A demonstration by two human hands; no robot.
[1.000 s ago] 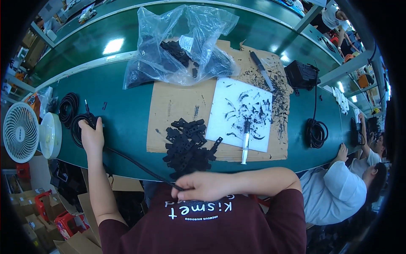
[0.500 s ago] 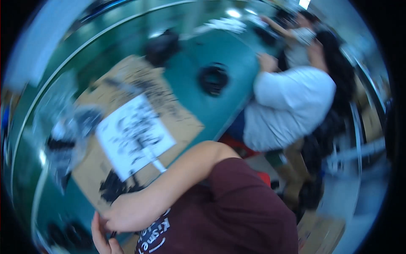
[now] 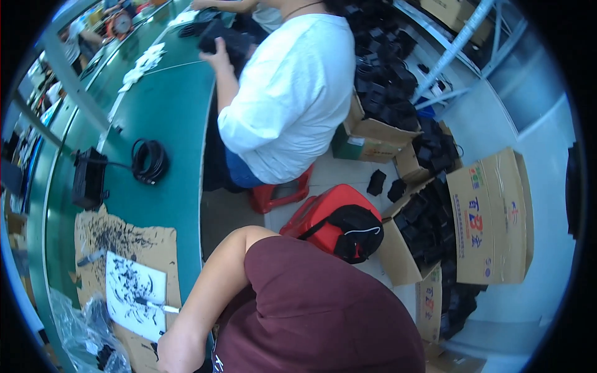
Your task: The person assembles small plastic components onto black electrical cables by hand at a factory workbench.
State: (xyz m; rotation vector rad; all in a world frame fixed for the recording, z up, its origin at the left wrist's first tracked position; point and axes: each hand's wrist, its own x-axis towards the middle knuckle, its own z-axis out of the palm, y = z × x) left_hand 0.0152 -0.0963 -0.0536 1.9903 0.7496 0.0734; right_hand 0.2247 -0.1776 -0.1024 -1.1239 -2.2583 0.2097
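Neither of my hands shows in the head view. My bare right arm point(image 3: 202, 298) reaches down from a maroon sleeve point(image 3: 298, 267) to the lower edge, and the hand beyond it is out of sight. Close to this arm a white board point(image 3: 119, 297) lies on a worn cardboard sheet point(image 3: 163, 245), with many small black scraps over it. A slim tool with a white handle point(image 3: 166, 308) rests on the board, its dark end among the scraps. A grey tool point(image 3: 91, 258), too small to name, lies at the board's far left. A clear plastic bag point(image 3: 71, 332) with dark pieces sits beside the cardboard.
Farther along the green bench point(image 3: 180, 124) are a coiled black cable point(image 3: 149, 163) and a black box point(image 3: 90, 179). A co-worker in a white top point(image 3: 292, 87) holds a dark object. Red stools point(image 3: 323, 208), a black bag point(image 3: 354, 233) and cartons point(image 3: 491, 217) of black parts stand right.
The view has swung to the right, so the board and cardboard now appear lower left. The fingers seen at the lower left have gone out of view. The stools and cartons now show clearly.
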